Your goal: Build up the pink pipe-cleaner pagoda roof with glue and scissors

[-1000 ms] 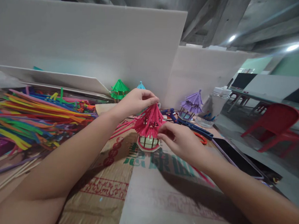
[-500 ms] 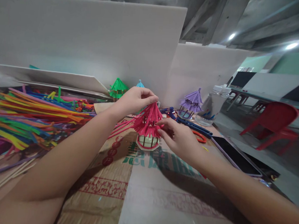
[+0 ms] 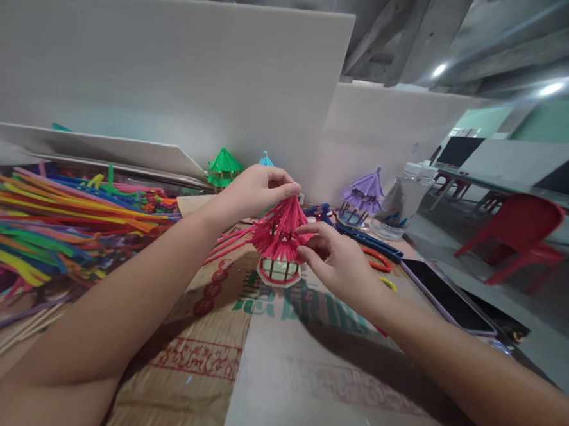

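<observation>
A small model pavilion (image 3: 283,242) with a two-tiered pinkish-red roof of fuzzy pipe-cleaner strips stands upright in front of me. Thin brown posts and a pale, red-edged base (image 3: 278,278) show below the roof. From the upper left, my left hand (image 3: 259,189) pinches the roof's peak between thumb and fingers. My right hand (image 3: 332,258) is at the right side of the lower roof, thumb and fingertips closed on the strip ends there. Loose red pipe cleaners (image 3: 227,243) trail out to the left behind my left forearm.
Colourful pipe cleaners (image 3: 73,203) pile up at left, with thin wooden sticks (image 3: 13,344) nearer me. Green (image 3: 223,167), blue (image 3: 265,159) and purple (image 3: 364,193) pavilions stand behind. At right are a plastic bottle (image 3: 406,195), orange-handled scissors (image 3: 377,260) and a phone (image 3: 448,297).
My right fingers have shifted slightly along the roof's right edge, and the pavilion has turned or tilted a little. My left hand stays at the peak.
</observation>
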The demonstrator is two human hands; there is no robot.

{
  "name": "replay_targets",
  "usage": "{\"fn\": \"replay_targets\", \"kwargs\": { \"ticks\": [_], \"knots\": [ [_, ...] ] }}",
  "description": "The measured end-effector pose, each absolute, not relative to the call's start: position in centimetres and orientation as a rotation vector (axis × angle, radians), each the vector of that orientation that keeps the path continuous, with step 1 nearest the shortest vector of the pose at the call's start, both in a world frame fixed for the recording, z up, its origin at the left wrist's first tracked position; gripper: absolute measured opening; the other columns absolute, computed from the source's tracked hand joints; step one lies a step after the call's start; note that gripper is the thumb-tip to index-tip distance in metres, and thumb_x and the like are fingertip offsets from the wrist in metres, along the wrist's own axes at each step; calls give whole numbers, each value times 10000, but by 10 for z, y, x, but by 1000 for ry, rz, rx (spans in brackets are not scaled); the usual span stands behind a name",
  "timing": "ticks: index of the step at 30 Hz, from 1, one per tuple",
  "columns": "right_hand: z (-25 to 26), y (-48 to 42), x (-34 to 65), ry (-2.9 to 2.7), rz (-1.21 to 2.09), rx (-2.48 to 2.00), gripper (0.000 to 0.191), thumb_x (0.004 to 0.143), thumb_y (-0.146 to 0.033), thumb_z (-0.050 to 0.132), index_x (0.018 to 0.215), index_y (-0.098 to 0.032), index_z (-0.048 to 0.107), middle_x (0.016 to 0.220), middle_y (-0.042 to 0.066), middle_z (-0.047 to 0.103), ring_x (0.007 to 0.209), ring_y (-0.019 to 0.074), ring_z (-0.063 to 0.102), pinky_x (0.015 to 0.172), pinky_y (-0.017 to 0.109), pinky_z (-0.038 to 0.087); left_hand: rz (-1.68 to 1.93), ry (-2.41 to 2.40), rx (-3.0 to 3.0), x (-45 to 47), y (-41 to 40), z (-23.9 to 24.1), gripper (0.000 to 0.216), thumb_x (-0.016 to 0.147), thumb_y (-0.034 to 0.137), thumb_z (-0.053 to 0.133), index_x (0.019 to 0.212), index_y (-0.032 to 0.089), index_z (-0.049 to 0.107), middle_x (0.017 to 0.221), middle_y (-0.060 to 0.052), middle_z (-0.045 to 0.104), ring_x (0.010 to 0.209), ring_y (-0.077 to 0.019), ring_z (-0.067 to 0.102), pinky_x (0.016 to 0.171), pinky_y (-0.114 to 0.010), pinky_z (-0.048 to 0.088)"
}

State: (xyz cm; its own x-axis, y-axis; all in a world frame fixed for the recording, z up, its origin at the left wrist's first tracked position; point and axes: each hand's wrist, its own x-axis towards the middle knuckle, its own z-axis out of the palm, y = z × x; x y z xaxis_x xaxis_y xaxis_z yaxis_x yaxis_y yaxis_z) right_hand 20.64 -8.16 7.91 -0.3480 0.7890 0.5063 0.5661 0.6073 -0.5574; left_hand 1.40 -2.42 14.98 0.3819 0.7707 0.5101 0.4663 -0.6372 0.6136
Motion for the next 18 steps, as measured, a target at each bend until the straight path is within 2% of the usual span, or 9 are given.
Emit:
{"fn": "replay_targets", "kwargs": {
  "ticks": [5,9,14,18],
  "knots": [
    [78,-80,207,-2082,346,-1077,112,910,-218,563,1021,-226,546,753,-1,700,640,151,631,599,263,440,1123,1070,2305,14,-24,150,293,875,397,580,843,140,715,691,-5,647,625,-117,553,578,-215,432],
    [80,-80,206,-2072,467,-1046,100,913,-203,551,1012,-214,558,689,-26,657,586,125,589,573,245,422,1137,1081,2353,12,-19,149,333,868,439,579,827,141,723,694,-21,656,625,-126,544,561,-223,401],
    [80,-83,206,-2036,603,-997,140,909,-210,559,1048,-215,540,716,-31,660,577,108,575,569,237,429,1065,1009,2319,10,-20,150,306,857,427,605,887,142,714,771,-33,694,671,-131,590,585,-217,433],
    [80,-83,205,-2008,678,-1016,144,907,-238,568,1049,-212,560,727,-18,666,598,118,588,571,247,440,1041,1018,2323,9,-23,152,281,845,416,626,865,146,701,763,-22,695,656,-119,593,594,-215,448]
  ]
}}
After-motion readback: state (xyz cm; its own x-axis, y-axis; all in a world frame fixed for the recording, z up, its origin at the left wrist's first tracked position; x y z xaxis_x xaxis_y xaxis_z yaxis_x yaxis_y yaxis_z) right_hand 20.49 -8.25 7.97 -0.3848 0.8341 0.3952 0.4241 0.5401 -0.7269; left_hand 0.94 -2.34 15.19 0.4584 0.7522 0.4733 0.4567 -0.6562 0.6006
